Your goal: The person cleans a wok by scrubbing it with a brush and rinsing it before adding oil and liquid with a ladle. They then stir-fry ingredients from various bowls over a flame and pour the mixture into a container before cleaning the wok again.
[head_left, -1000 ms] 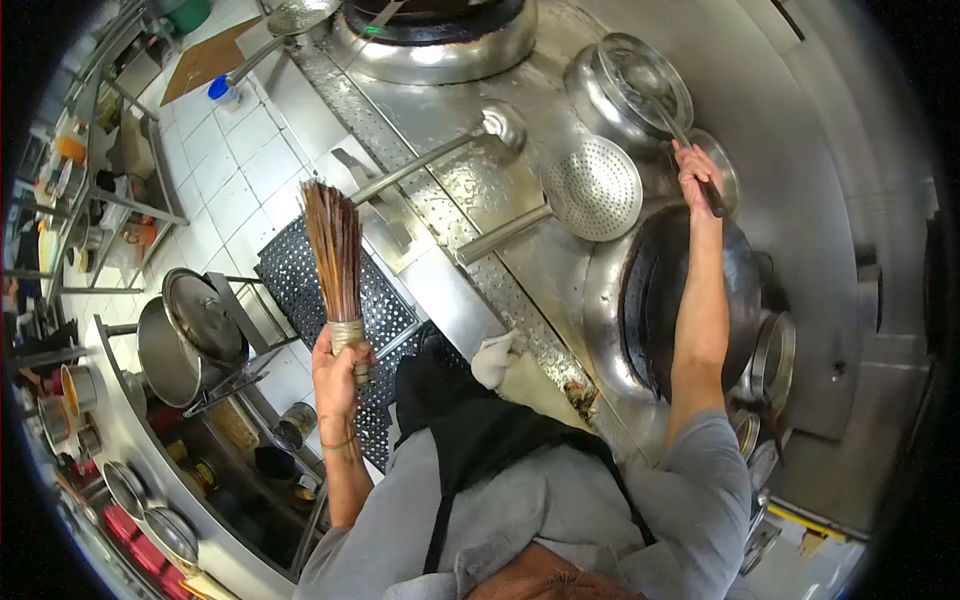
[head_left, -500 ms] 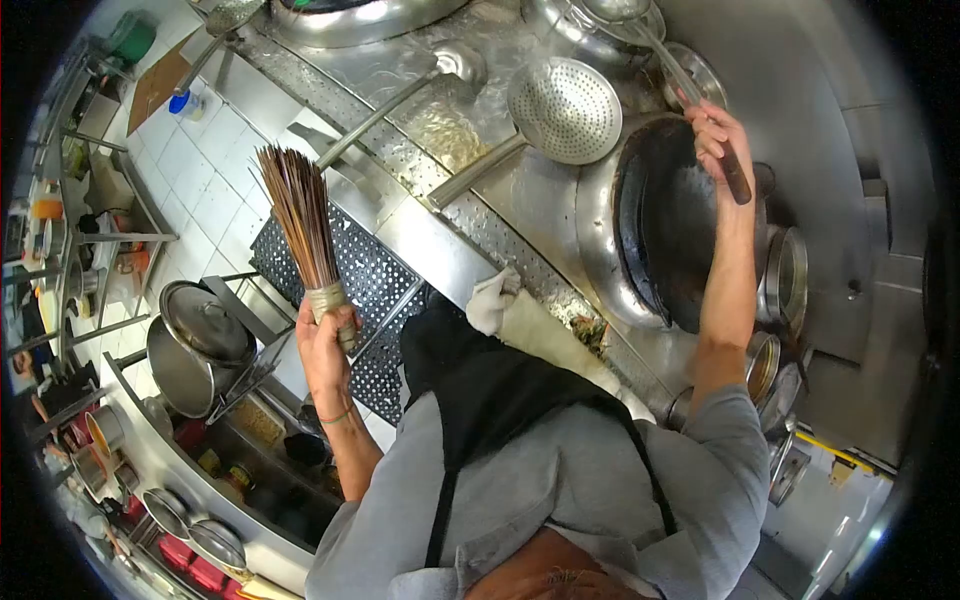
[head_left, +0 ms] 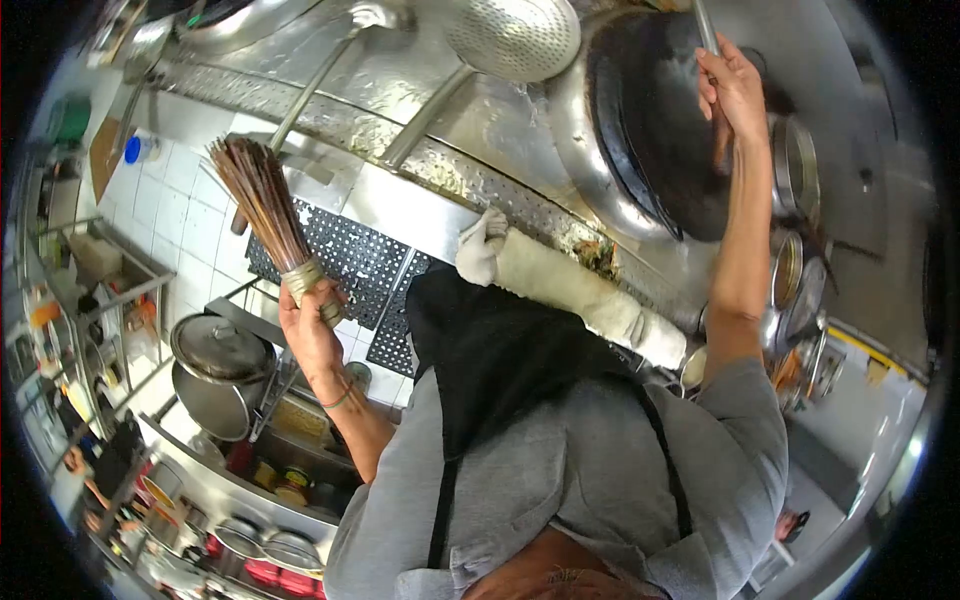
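My left hand (head_left: 312, 318) grips a bamboo wok brush (head_left: 262, 195) by its bound end, bristles pointing up and away over the floor mat. My right hand (head_left: 735, 88) is closed around the handle of a ladle (head_left: 706, 25) and is over the dark wok (head_left: 655, 130). The ladle's wooden handle end shows below my fingers, while its bowl lies outside the top of the view. To the left of the wok, a perforated skimmer (head_left: 515, 38) rests on the wet steel stove top (head_left: 480, 125).
A rolled pale cloth (head_left: 570, 285) lies along the stove's front edge, near food scraps (head_left: 597, 258). At left stand a lidded pot (head_left: 222, 350) and metal shelving (head_left: 115, 265). A black perforated mat (head_left: 335, 255) covers part of the tiled floor. Other people appear at lower left.
The view has shifted, so the stove sits higher in it. The ladle's bowl has left the top, and its handle has turned more upright. Both hands keep their hold.
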The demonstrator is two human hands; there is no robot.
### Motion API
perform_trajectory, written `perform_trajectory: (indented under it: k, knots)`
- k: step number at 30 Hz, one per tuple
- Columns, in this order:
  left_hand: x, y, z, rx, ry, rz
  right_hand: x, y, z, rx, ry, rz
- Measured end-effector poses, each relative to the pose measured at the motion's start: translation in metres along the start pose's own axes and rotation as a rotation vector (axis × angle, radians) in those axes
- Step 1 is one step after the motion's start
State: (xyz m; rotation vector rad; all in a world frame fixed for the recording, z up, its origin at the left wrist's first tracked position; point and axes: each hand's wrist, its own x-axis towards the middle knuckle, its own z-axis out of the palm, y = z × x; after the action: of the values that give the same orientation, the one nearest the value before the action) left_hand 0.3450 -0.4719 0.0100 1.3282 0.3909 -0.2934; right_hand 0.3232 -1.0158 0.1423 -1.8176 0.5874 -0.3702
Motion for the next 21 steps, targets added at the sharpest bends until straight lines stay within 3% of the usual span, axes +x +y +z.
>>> perform_trajectory:
  k: [7,13,21]
  knots:
    - [0.026,0.007,0.034,0.166,-0.150,0.002,-0.150,-0.010,-0.054,-0.022,0.471,-0.013]
    - [0.036,0.004,0.080,0.113,-0.174,-0.012,-0.288,0.030,-0.086,-0.035,0.807,0.048]
    - [0.021,-0.006,0.125,0.119,-0.405,-0.062,-0.415,0.117,-0.056,0.189,0.846,0.409]
